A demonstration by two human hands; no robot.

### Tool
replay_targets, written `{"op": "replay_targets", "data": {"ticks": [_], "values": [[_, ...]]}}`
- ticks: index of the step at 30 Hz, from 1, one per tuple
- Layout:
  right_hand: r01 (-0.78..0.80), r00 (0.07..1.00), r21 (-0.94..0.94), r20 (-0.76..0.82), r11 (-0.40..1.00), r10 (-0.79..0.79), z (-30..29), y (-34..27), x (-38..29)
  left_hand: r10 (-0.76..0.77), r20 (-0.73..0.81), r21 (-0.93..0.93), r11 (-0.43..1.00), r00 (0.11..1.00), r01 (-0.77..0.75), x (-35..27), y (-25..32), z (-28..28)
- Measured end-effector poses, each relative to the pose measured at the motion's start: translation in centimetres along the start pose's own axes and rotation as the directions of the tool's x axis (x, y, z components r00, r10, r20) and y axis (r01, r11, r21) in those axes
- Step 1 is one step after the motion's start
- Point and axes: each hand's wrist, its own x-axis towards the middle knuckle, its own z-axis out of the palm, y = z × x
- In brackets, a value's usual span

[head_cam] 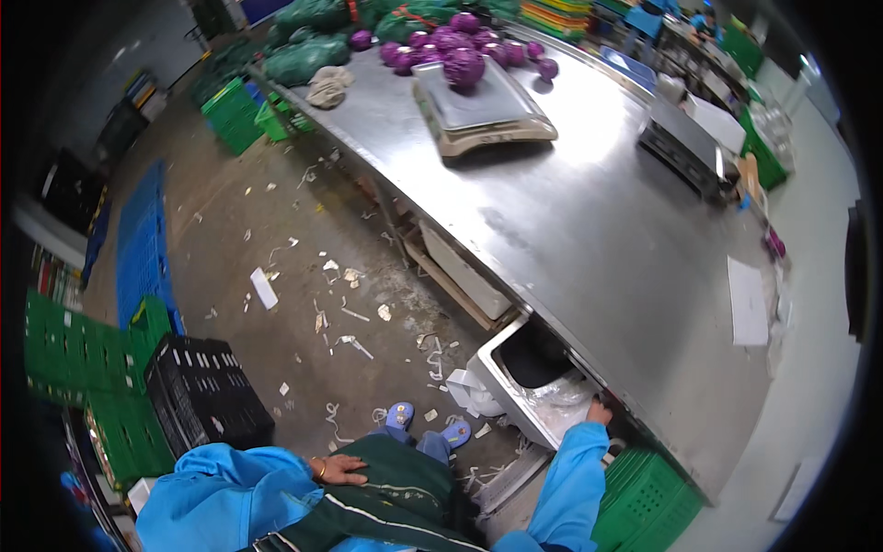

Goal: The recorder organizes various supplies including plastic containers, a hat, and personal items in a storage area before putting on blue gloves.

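Note:
My left hand (345,471) lies flat against my dark green apron (400,483), holding nothing that I can see. My right hand (600,412) reaches to the front edge of the steel table (621,276). Below it, partly under the tabletop, a white plastic bin (497,359) sits tilted in view, with crumpled transparent plastic film (562,407) inside. The fingers of that hand are partly hidden at the table edge, and whether they grip anything cannot be made out.
On the table stand a weighing scale (483,103) bearing a red cabbage (463,67), more red cabbages (452,40), a cloth (330,87) and a dark appliance (690,148). Green crates (641,500) stand beneath. Black crates (207,393) are at left; scraps litter the floor (276,359).

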Motion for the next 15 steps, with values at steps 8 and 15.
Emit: {"op": "replay_targets", "data": {"ticks": [8,15], "values": [[0.388,0.868,0.126,0.285,0.913,-0.408,-2.1,-4.8,-26.1,0.163,-0.183,-0.315,0.924,0.969,-0.215,1.4,-2.3,1.0],[0.249,0.428,-0.042,0.901,0.968,-0.07,0.2,3.8,-40.5,-0.04,-0.343,-0.442,0.889,0.939,-0.124,-4.6,-7.0,-2.3]]}}
